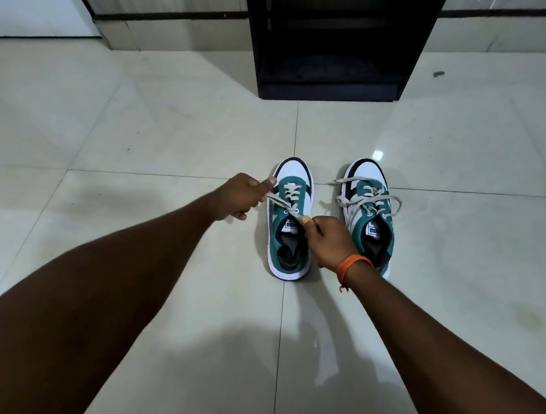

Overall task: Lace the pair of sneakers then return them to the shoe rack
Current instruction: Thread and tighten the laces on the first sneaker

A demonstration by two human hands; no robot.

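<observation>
Two teal, white and black sneakers stand side by side on the tiled floor, toes pointing away from me. Over the left sneaker (291,237) both hands pull a grey lace (282,203) taut across the eyelets. My left hand (242,196) pinches one lace end at the shoe's upper left. My right hand (329,241), with an orange thread band on the wrist, grips the other end above the tongue. The right sneaker (367,181) has its grey lace (370,199) lying loose and tangled over the top, untouched by either hand.
A black shoe rack (331,88) with dark shelves stands on the floor straight beyond the sneakers, against the wall. Glossy pale tiles (133,135) spread out on all sides. A small dark speck (438,74) lies to the right of the rack.
</observation>
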